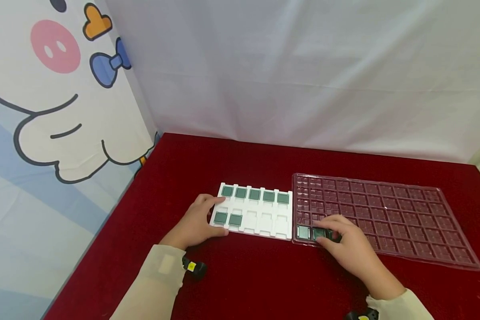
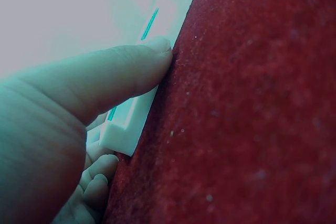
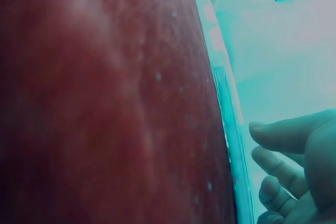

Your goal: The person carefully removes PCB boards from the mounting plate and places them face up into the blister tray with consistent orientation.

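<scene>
My left hand [image 1: 198, 224] holds the left end of a white tray [image 1: 251, 216], the thumb along its near edge and the fingers on its far side. Square green chips [image 1: 241, 193] fill the far row, and two more sit in the near row's left pockets. To the right, a clear plastic tray [image 1: 378, 213] adjoins it. My right hand [image 1: 350, 242] is over its near-left corner, thumb and forefinger apart at opposite edges of a green chip [image 1: 319, 233]. A silver-striped chip [image 1: 303, 232] lies left of that. The right wrist view shows nothing between the fingertips.
Both trays lie on a dark red cloth-covered table [image 1: 256, 280]. Behind it hangs a white curtain [image 1: 288, 80], with a cartoon-printed cloth [image 1: 64, 133] at the left. A wrist camera [image 1: 194, 268] is strapped at my left sleeve.
</scene>
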{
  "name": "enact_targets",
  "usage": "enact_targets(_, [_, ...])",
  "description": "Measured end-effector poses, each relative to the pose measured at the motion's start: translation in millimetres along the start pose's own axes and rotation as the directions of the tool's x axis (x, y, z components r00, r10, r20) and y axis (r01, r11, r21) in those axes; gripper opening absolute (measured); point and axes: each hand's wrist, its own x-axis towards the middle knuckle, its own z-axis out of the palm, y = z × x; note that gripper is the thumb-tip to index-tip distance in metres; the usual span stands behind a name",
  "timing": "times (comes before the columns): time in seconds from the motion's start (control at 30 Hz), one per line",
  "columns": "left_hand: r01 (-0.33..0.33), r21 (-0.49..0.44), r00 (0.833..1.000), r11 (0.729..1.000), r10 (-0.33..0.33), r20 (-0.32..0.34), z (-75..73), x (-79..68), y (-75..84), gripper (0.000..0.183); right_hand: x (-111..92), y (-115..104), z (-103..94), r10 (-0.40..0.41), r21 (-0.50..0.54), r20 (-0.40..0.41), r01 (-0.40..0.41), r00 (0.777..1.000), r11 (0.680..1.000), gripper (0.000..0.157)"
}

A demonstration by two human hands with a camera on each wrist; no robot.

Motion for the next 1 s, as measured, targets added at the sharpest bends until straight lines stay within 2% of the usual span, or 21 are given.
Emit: enact_targets(1.0, [0.002, 0.005, 1.000, 1.000, -0.002, -0.002, 1.3, 1.5, -0.8, 0.087, 29, -38, 41.5, -0.031, 0.062, 0.034, 0.029, 0.999, 0.998, 0.030])
